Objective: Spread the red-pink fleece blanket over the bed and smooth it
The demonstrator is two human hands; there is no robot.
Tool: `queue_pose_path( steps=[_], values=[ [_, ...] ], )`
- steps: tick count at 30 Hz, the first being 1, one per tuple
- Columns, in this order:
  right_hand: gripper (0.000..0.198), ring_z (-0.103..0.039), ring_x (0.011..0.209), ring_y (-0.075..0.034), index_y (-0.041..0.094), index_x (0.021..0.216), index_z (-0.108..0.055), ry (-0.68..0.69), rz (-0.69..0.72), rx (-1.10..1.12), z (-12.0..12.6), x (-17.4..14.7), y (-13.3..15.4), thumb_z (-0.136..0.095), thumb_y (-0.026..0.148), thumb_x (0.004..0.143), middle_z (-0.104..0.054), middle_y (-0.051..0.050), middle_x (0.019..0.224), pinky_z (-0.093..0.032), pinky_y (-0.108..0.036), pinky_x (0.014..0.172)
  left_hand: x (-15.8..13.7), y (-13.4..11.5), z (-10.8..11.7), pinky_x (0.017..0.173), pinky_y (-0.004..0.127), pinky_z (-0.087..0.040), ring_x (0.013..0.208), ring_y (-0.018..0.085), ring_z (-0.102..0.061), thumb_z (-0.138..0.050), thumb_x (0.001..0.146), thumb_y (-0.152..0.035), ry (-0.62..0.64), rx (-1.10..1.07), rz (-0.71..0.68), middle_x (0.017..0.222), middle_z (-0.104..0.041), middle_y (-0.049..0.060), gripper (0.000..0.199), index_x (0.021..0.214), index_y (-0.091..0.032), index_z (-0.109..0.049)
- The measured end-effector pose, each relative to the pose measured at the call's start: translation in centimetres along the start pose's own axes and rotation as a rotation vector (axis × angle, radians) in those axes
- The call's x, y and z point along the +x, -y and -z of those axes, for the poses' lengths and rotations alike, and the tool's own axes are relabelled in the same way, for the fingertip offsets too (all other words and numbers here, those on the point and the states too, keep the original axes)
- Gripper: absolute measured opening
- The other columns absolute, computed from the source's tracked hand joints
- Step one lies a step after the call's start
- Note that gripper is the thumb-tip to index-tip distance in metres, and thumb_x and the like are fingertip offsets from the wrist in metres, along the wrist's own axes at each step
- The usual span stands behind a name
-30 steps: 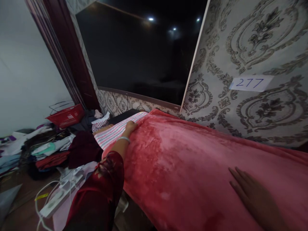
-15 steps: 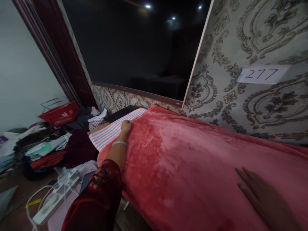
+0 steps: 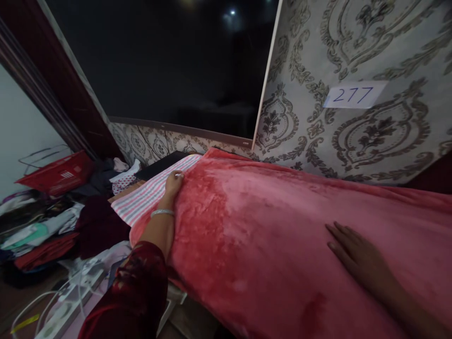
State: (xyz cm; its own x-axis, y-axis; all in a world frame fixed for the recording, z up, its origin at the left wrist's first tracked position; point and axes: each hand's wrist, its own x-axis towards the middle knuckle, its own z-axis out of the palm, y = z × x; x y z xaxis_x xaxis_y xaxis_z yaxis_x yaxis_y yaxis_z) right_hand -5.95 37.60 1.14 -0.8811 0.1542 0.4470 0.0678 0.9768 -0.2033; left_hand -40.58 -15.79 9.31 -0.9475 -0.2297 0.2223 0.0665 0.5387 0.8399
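Red fleece blanket (image 3: 268, 235) is lying spread over a raised surface that is running along the patterned wallpaper (image 3: 353, 136), its far edge touching the wall and its near edge hanging over the front. Both hands are working on it. The left hand (image 3: 173, 181), with a silver bangle (image 3: 162, 213) on the wrist and a dark red floral sleeve (image 3: 134, 292) behind it, is reaching out to the blanket's far left corner; the fingers are curling down over the edge as if pinching the fleece, which looks like a way of keeping that corner pulled flat, though the grip itself is partly hidden by the back of the hand. The right hand (image 3: 356, 256) is lying open and flat on the blanket's top, palm down and fingers stretched toward the left, gripping nothing; pressing like this is likely pinning the cloth so it is not sliding.

Just beside the left hand, a pink-and-white striped cloth (image 3: 148, 200) is showing from under the blanket's corner. Above, a large dark screen (image 3: 169, 70) is hanging on the wall, and a paper label reading 277 (image 3: 355, 95) is sticking to the wallpaper. Off to the left, well apart from the hands, a red shopping basket (image 3: 56, 173) is sitting behind a heap of folded clothes (image 3: 45, 230), and a white power strip (image 3: 67, 303) with its cables is lying on the floor.
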Motion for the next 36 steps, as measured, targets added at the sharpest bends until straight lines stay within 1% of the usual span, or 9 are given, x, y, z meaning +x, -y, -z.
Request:
queue_pose_path(
  steps=[3,7,11,14,17,20,26,31,36],
  values=[
    [0.061,-0.057,0.131,-0.035,0.021,0.128,-0.07,0.006,0.015,0.078,0.7,2.1,2.2,-0.04,0.061,0.094,-0.064,-0.014,0.137,-0.046,-0.056,0.111,0.3,-1.0,0.3,0.072,0.028,-0.05,0.071,0.018,-0.062,-0.069,0.076,-0.029,0.084,0.005,-0.013,0.078,-0.069,0.001,0.038,0.113,-0.02,-0.07],
    [0.053,-0.062,0.124,-0.032,0.022,0.119,-0.075,0.026,0.128,0.271,0.6,6.9,7.6,-0.045,0.058,0.093,-0.067,-0.012,0.131,-0.053,-0.051,0.105,1.7,-2.8,0.3,0.081,0.031,-0.05,0.084,0.024,-0.068,-0.071,0.067,-0.017,0.164,0.006,-0.014,0.08,-0.073,0.005,0.018,0.085,-0.019,-0.075],
    [0.045,-0.064,0.122,-0.029,0.024,0.119,-0.075,0.048,0.195,0.457,-1.5,11.1,12.9,-0.051,0.05,0.091,-0.068,-0.011,0.13,-0.053,-0.05,0.104,2.2,-3.4,-0.9,0.09,0.035,-0.048,0.098,0.029,-0.067,-0.069,0.064,-0.013,0.117,-0.058,-0.003,0.079,-0.073,0.007,0.01,0.07,-0.021,-0.071],
    [0.042,-0.064,0.121,-0.027,0.023,0.12,-0.073,0.038,0.156,0.53,-3.8,12.0,15.1,-0.049,0.043,0.092,-0.069,-0.01,0.129,-0.052,-0.05,0.105,1.5,-2.5,-1.9,0.088,0.035,-0.05,0.092,0.027,-0.067,-0.067,0.065,-0.015,0.075,-0.182,0.007,0.073,-0.07,0.005,0.011,0.073,-0.021,-0.071],
    [0.044,-0.063,0.121,-0.027,0.021,0.123,-0.071,0.013,0.121,0.513,-5.7,11.3,15.8,-0.047,0.043,0.093,-0.068,-0.012,0.13,-0.049,-0.052,0.107,1.0,-1.3,-1.9,0.078,0.033,-0.053,0.076,0.021,-0.066,-0.064,0.07,-0.022,0.072,-0.367,0.024,0.07,-0.068,0.003,0.017,0.084,-0.018,-0.072],
    [0.048,-0.06,0.124,-0.028,0.02,0.128,-0.068,0.006,0.134,0.465,-6.5,10.6,15.6,-0.048,0.046,0.094,-0.065,-0.013,0.134,-0.046,-0.052,0.109,1.2,-0.8,-1.2,0.069,0.029,-0.052,0.064,0.016,-0.061,-0.066,0.068,-0.026,0.084,-0.541,0.044,0.07,-0.066,0.002,0.026,0.091,-0.016,-0.071],
    [0.051,-0.058,0.122,-0.032,0.017,0.131,-0.067,0.082,0.155,0.31,-5.2,11.4,16.3,-0.056,0.047,0.092,-0.065,-0.014,0.132,-0.046,-0.052,0.106,1.9,-1.7,-0.3,0.06,0.024,-0.047,0.059,0.012,-0.056,-0.073,0.061,-0.026,0.084,-0.737,0.039,0.069,-0.063,0.0,0.027,0.086,-0.018,-0.068],
    [0.051,-0.053,0.123,-0.033,0.016,0.135,-0.064,0.166,0.162,0.185,-3.7,14.4,20.6,-0.062,0.041,0.091,-0.062,-0.015,0.135,-0.046,-0.049,0.1,1.8,-2.5,0.0,0.055,0.022,-0.045,0.057,0.012,-0.054,-0.077,0.061,-0.027,0.03,-0.884,-0.034,0.067,-0.062,-0.001,0.025,0.084,-0.019,-0.069],
    [0.052,-0.052,0.119,-0.032,0.018,0.134,-0.063,0.163,0.138,0.157,-4.6,15.9,25.7,-0.068,0.045,0.09,-0.06,-0.015,0.133,-0.044,-0.044,0.097,1.4,-2.8,0.0,0.055,0.02,-0.044,0.057,0.01,-0.052,-0.076,0.062,-0.028,-0.015,-0.89,-0.073,0.067,-0.063,-0.002,0.022,0.08,-0.019,-0.069]
  ],
)
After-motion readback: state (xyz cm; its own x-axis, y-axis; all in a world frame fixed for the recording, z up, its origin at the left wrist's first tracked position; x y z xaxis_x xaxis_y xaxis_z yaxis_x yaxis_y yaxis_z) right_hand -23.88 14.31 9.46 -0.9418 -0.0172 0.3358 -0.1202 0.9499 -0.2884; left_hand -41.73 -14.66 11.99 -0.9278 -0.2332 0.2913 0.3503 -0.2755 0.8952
